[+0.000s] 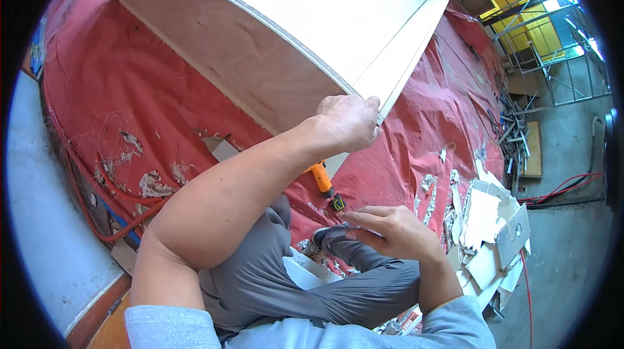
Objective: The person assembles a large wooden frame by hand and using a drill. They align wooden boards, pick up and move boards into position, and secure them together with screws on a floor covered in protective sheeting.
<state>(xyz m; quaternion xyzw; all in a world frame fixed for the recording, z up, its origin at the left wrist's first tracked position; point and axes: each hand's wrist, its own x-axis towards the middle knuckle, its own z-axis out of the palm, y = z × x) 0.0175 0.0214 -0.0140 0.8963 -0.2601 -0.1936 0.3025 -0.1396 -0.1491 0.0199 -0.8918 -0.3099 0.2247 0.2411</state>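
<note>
A large plywood box [201, 43], pale inside with wood-grained sides, fills the top of the view. My left hand [350, 122] is closed round its near corner, where the long side meets the narrow right-hand edge; some fingertips are hidden. Lower down, my right hand [393, 228] hovers over my bent leg with its fingers stretched out and nothing visible in them. Just beyond those fingertips, a small black and yellow tape measure [337, 203] lies on the red cloth. Beside it is an orange and black tool [322, 180], partly covered by my left forearm.
Wrinkled red sheeting [149, 89] covers the floor, strewn with white scraps. Broken white board pieces [494, 225] are heaped at the right. A red hose [130, 228] curves along the left. Metal scaffolding [552, 56] stands at the far right, near loose metal strips [515, 141].
</note>
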